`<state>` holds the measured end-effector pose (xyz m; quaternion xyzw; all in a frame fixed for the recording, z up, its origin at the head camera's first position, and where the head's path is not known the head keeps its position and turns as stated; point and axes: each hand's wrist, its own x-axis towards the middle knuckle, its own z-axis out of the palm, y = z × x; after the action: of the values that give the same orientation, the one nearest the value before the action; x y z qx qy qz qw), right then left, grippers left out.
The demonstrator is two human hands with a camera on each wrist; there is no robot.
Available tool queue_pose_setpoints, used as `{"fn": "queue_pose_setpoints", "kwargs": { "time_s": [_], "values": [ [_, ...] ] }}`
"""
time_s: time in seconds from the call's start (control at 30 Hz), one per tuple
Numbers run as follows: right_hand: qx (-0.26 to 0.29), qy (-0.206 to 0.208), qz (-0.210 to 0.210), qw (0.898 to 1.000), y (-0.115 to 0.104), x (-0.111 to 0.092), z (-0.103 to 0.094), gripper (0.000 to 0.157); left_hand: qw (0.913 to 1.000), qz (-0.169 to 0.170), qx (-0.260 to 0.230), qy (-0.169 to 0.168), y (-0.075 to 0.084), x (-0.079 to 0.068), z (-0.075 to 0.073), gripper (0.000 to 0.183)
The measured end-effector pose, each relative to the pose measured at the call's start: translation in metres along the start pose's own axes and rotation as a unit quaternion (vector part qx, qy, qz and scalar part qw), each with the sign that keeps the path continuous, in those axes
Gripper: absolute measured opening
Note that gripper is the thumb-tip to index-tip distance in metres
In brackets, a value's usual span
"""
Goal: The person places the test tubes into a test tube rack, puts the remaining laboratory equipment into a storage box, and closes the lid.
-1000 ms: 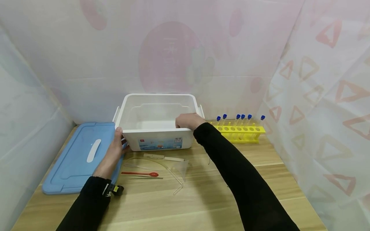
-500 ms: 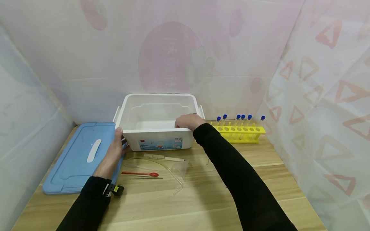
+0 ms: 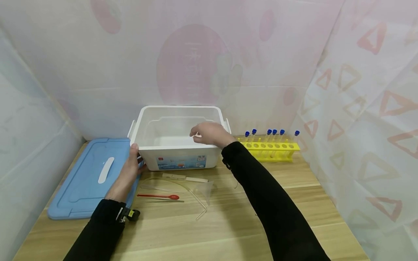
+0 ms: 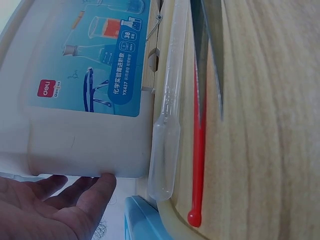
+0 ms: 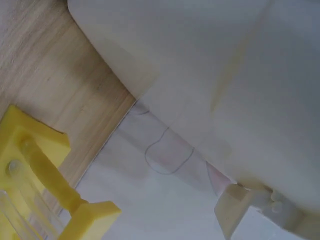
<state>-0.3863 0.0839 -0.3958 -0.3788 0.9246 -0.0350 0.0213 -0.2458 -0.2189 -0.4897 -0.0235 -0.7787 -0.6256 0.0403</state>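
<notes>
My left hand (image 3: pixel 128 168) rests against the left side of the white plastic box (image 3: pixel 177 148), its fingertips touching the wall in the left wrist view. Over the box's front right part, my right hand (image 3: pixel 210 134) hovers with curled fingers; whether a small thing sits between its fingertips is too unclear to tell. Within the box, the white floor (image 3: pixel 171 140) shows, but the part behind the front wall is hidden. In the right wrist view the box wall (image 5: pixel 200 60) fills the upper right, and the right hand is out of sight.
Before the box lie a wooden test tube clamp (image 3: pixel 176 177), a plastic dropper (image 4: pixel 165 155), a red spoon (image 3: pixel 173 197), tweezers (image 4: pixel 202 65) and bent tubing (image 3: pixel 200 201). A blue lid (image 3: pixel 85 181) lies left; a yellow rack (image 3: pixel 272 146) with several blue-capped tubes stands right.
My right hand has risen a little from inside the box and shifted slightly, so its curled fingers now show. The left hand and the box have not moved.
</notes>
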Motion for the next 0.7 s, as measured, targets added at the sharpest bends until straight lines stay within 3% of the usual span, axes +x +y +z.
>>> {"fn": "queue_pose_setpoints", "kwargs": {
  "time_s": [0.17,0.27,0.47,0.7],
  "values": [
    [-0.021,0.086,0.012,0.996,0.000,-0.005,-0.002,0.034,0.9999,-0.011,0.003,0.001,0.001,0.001,0.000,0.080],
    [-0.013,0.117,0.021,0.993,-0.003,-0.009,-0.005,0.035,0.9999,-0.011,0.005,0.000,0.001,0.001,0.000,0.080],
    [0.019,0.132,0.041,0.990,-0.007,-0.021,-0.011,0.043,1.0000,-0.002,0.004,0.000,0.000,0.001,0.000,0.078],
    [0.036,0.156,0.030,0.987,-0.012,-0.039,-0.014,0.047,0.9999,0.001,0.017,0.000,-0.002,0.002,0.001,0.075]
  ]
}}
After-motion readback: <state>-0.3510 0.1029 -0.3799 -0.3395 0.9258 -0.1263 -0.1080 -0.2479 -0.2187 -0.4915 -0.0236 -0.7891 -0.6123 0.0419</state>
